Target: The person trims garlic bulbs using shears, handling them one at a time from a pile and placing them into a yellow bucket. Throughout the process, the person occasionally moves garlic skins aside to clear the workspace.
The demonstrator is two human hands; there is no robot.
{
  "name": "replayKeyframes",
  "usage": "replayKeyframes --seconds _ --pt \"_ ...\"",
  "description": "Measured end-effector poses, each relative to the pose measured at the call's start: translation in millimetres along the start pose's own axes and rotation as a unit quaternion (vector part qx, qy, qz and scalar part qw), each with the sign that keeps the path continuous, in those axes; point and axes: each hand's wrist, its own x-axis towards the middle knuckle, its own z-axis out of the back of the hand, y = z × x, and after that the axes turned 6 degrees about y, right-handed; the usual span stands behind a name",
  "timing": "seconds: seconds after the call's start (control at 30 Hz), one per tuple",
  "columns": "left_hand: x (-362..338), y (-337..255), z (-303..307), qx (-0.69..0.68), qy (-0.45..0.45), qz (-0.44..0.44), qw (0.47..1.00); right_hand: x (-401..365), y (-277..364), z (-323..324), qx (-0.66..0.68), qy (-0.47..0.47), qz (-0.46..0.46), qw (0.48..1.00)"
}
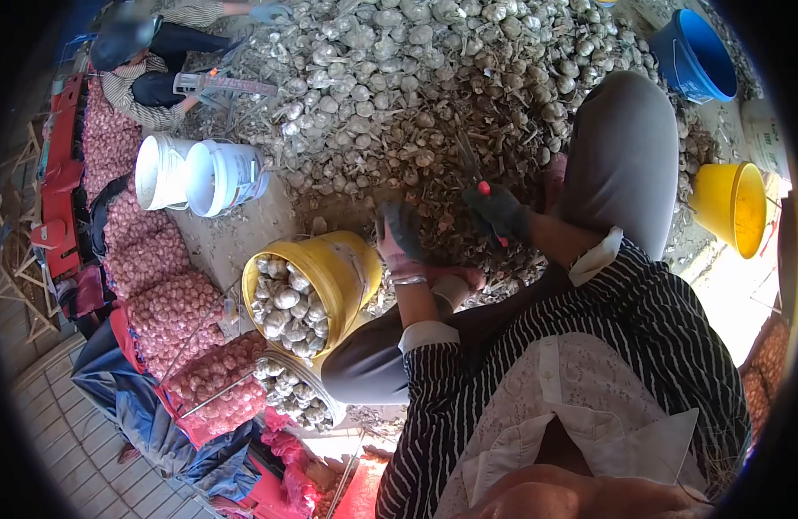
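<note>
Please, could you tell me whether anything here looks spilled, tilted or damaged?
Nothing clearly stands out. The garlic-filled yellow bucket appears tipped, but its bulbs are inside, and the wide lens may cause that slant. Dry scraps lie scattered beside the garlic heap; they look like trimmings rather than a spill.

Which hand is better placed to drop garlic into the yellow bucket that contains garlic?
Probably the left hand: it is near the yellow bucket, whereas the right hand is farther away and holds a red-handled tool.
</note>
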Motion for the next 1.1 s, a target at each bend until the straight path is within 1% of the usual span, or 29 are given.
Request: replayKeyframes --seconds 0.03,0.07,0.1,0.13,0.17,0.2,0.23,0.27,0.33,0.37,0.4,0.47,0.5,0.53,0.57,0.6,0.63,0.67,0.7,0.73,0.77,0.8,0.87,0.9,0.93,0.97,1.0,1.03,1.1 --pt "5.0 -9.8 -23.6 -0.239 -0.042 0.164 0.956 -1.7 0.1 -3.0 -0.017 0.01 0.013 1.0" --pt "13.6 -13.6 -41.0 -0.239 -0.039 0.167 0.956 -2.7 1.1 -4.3 -0.035 0.019 0.027 0.999" --pt "22.4 -15.1 -54.2 0.074 -0.013 0.105 0.992 -1.8 0.2 -3.9 -0.033 0.017 0.025 0.999" --pt "33.5 -18.1 -65.0 0.379 0.016 0.029 0.925 0.0 0.5 -3.8 0.004 0.038 0.023 0.999" --pt "46.5 -17.1 -73.7 0.379 0.02 0.03 0.924 1.1 1.1 -3.5 0.04 0.059 0.021 0.997" --pt "59.1 -16.9 -83.4 0.523 0.085 0.015 0.848 1.3 3.2 -3.7 0.043 0.056 0.021 0.997" --pt "71.2 -17.4 -93.2 0.65 0.148 -0.003 0.746 1.7 6.0 -4.0 0.043 0.035 0.012 0.998" --pt "84.5 -11.2 -99.1 0.649 0.151 -0.004 0.745 1.3 7.8 -4.1 0.044 0.014 0.004 0.999" --pt "111.8 3.5 -105.3 0.786 0.269 0.003 0.557 4.4 6.3 -2.4 0.05 0.021 0.014 0.998" --pt "119.8 3.1 -108.1 0.794 0.296 0.047 0.529 3.7 9.2 -1.2 0.055 0.031 0.022 0.998" --pt "126.2 2.7 -107.8 0.793 0.301 0.043 0.528 2.9 11.4 -0.1 0.057 0.025 0.023 0.998" --pt "128.5 8.0 -101.6 0.758 0.29 0.104 0.575 -0.1 13.6 -0.6 0.026 0.022 0.019 0.999" --pt "121.7 13.4 -94.4 0.744 0.243 0.076 0.618 -0.7 14.5 -2.1 0.027 0.021 0.016 0.999" --pt "116.8 17.7 -88.5 0.745 0.242 0.078 0.617 -0.7 16.0 -5.3 0.013 0.011 0.026 1.0" --pt "112.2 17.9 -82.7 0.501 0.177 0.115 0.839 0.4 16.5 -8.7 0.0 0.002 0.037 0.999" --pt "107.8 16.9 -75.4 0.202 0.09 0.134 0.966 3.7 14.1 -8.9 0.002 0.009 0.038 0.999" --pt "101.0 16.0 -66.5 -0.132 0.086 0.233 0.96 7.7 10.2 -6.6 -0.056 0.017 0.078 0.995" --pt "87.7 3.1 -62.3 -0.129 0.079 0.229 0.962 10.5 6.6 -4.8 -0.114 0.024 0.118 0.986" --pt "70.4 -15.6 -61.5 -0.286 0.114 0.174 0.936 7.5 8.2 -4.7 -0.114 0.033 0.121 0.986" --pt "56.0 -26.3 -59.0 -0.433 0.148 0.112 0.882 0.3 13.8 -4.0 -0.234 -0.013 0.178 0.956" --pt "47.8 -20.2 -51.1 -0.32 0.148 0.058 0.934 -7.0 21.6 -4.1 -0.347 -0.061 0.234 0.906" --pt "30.8 -39.3 -54.5 -0.319 0.145 0.053 0.935 -15.3 33.5 -3.7 -0.348 -0.057 0.238 0.905" --pt "-2.6 -68.8 -62.7 -0.428 0.211 0.025 0.879 -29.4 53.1 0.5 -0.544 -0.014 0.191 0.817" --pt "-3.5 -55.8 -53.5 -0.238 0.175 -0.016 0.955 -28.7 52.2 3.5 -0.546 -0.015 0.193 0.815" --pt "-11.4 -53.7 -52.6 -0.24 0.175 -0.019 0.955 -27.9 49.5 6.7 -0.608 -0.021 0.214 0.764" --pt "-21.5 -52.1 -52.1 -0.218 0.181 -0.042 0.958 -31.4 49.9 7.6 -0.666 -0.027 0.234 0.708" --pt "-30.4 -53.5 -52.5 -0.195 0.186 -0.066 0.961 -35.4 49.4 7.9 -0.668 -0.027 0.235 0.706" --pt "-33.1 -47.3 -47.4 -0.197 0.184 -0.068 0.96 -39.7 49.3 6.9 -0.677 -0.026 0.224 0.7" --pt "-33.8 -45.3 -35.6 -0.038 0.087 -0.019 0.995 -53.0 55.3 1.8 -0.688 -0.025 0.217 0.692"
